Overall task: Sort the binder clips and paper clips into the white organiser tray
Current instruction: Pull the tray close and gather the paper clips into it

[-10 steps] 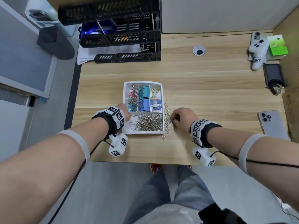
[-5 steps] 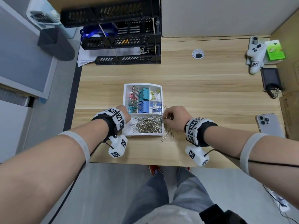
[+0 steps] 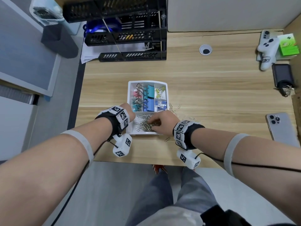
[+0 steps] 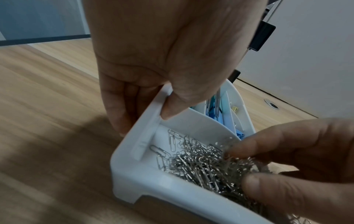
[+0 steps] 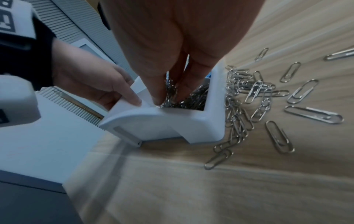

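The white organiser tray (image 3: 147, 82) sits at the desk's near middle. Coloured binder clips (image 3: 150, 93) fill its far compartments, and silver paper clips (image 3: 143, 126) heap in the near one. My left hand (image 3: 128, 110) grips the tray's left rim (image 4: 145, 121), thumb inside, fingers outside. My right hand (image 3: 156, 123) hovers over the near compartment and pinches a bunch of paper clips (image 4: 237, 163) between thumb and fingers (image 5: 159, 98). Loose paper clips (image 5: 239, 106) lie on the desk along the tray's right wall (image 5: 214, 115).
Black stacked letter trays (image 3: 130, 30) stand at the back left. A white controller (image 3: 267, 51), a green box (image 3: 289, 44), a dark device with keys (image 3: 283, 75) and a phone (image 3: 283, 126) line the right side. The desk's front edge (image 3: 146, 162) is close.
My right hand has moved left from the loose pile beside the tray to above the near compartment, bringing clips with it. The left hand has kept its hold on the rim.
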### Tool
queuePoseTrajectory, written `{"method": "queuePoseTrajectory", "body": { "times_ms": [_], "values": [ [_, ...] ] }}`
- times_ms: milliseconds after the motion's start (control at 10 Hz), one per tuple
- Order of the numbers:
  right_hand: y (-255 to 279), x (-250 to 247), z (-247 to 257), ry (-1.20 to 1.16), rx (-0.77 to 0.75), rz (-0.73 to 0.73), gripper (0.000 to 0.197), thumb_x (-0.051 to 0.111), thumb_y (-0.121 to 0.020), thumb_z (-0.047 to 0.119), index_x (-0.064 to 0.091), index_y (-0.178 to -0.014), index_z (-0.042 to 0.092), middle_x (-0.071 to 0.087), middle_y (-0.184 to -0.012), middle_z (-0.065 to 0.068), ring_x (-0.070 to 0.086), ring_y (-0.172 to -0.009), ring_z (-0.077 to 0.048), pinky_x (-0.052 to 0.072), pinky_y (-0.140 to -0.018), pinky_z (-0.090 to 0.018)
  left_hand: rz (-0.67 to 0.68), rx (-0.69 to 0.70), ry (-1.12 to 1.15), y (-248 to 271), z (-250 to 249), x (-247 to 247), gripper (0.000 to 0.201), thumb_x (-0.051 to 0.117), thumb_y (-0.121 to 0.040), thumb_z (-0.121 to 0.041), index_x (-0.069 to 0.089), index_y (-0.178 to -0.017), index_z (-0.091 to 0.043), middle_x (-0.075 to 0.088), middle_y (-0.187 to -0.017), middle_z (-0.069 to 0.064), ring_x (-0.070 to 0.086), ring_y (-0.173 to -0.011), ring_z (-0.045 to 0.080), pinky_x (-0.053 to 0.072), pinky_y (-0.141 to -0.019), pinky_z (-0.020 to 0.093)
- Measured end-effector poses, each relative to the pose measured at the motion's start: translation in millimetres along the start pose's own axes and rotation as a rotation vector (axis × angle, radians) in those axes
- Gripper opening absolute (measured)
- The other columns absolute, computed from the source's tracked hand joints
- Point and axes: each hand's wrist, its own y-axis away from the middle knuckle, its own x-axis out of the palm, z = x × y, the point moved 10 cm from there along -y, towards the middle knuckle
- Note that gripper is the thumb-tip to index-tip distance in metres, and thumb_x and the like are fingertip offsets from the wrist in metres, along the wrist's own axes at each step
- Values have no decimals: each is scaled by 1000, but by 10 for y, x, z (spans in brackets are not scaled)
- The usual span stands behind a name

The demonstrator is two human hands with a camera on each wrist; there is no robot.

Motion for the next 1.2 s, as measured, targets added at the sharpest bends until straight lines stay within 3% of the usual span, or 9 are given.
{"method": "queuePoseTrajectory", "body": {
  "times_ms": [100, 200, 300, 400, 500, 800, 1000, 1100, 1200],
  "values": [
    [37, -91, -26, -5, -1, -16, 26, 65, -80, 18, 76, -100, 31, 73, -105, 12, 66, -93, -9, 55, -87, -29, 2, 4, -23, 15, -9, -16, 22, 47, -94, -8, 46, -73, -6, 45, -68, 4, 42, -55, 16, 33, -48, 24],
    [89, -311, -158, -44, 51, -99, 25, 62, -82, 18, 75, -102, 26, 70, -91, 12, 61, -68, -2, 51, -68, -21, 14, -1, -38, 24, -18, -30, 21, 48, -93, -8, 46, -72, -6, 45, -67, 4, 43, -55, 15, 35, -50, 24],
    [135, -602, -445, -25, 159, -223, 26, 58, -84, 17, 72, -106, 20, 69, -97, 7, 63, -74, -10, 52, -69, -24, 37, -16, -51, 42, 15, -56, 22, 48, -92, -9, 46, -71, -8, 45, -67, 3, 44, -56, 16, 39, -59, 26],
    [145, -792, -808, 198, 309, -231, 37, 59, -80, 18, 63, -117, 15, 57, -113, -5, 53, -107, -26, 45, -89, -33, 29, -18, -94, 45, 35, -102, 26, 47, -92, -10, 42, -66, -10, 41, -65, 3, 39, -54, 15, 36, -59, 26],
    [122, -785, -983, 301, 394, -145, 46, 64, -75, 21, 56, -119, 14, 48, -120, -9, 44, -114, -30, 40, -87, -34, 44, -38, -120, 20, 116, -96, 28, 45, -95, -10, 43, -67, -10, 43, -67, 3, 42, -56, 15, 37, -57, 25],
    [-97, -405, -692, 375, 189, -3, 73, 68, -70, 28, 44, -138, 18, 41, -134, -3, 37, -120, -25, 46, -99, -40, 60, -62, -136, 10, 213, -120, 24, 45, -94, -4, 42, -71, -10, 41, -67, 2, 39, -55, 14, 37, -56, 24],
    [25, -209, -585, 411, 44, 71, 61, 68, -73, 31, 52, -130, 21, 47, -125, 1, 40, -114, -20, 47, -95, -37, 4, -47, -70, -42, 209, -141, 31, 51, -92, -9, 39, -63, -11, 45, -66, 5, 51, -64, 23, 50, -79, 33],
    [112, -139, -583, 437, -3, 124, 59, 70, -70, 40, 56, -125, 22, 49, -121, 2, 42, -111, -19, 47, -90, -34, -8, -28, -64, -33, 180, -151, 34, 52, -93, -10, 38, -62, -11, 43, -65, 4, 45, -56, 18, 46, -76, 30],
    [160, -115, -553, 501, -20, 106, 70, 68, -64, 59, 55, -124, 26, 48, -119, 4, 43, -112, -19, 46, -89, -35, -7, -30, -62, -37, 191, -148, 34, 51, -93, -10, 38, -62, -12, 43, -65, 4, 51, -69, 23, 46, -77, 29]
  ]
}}
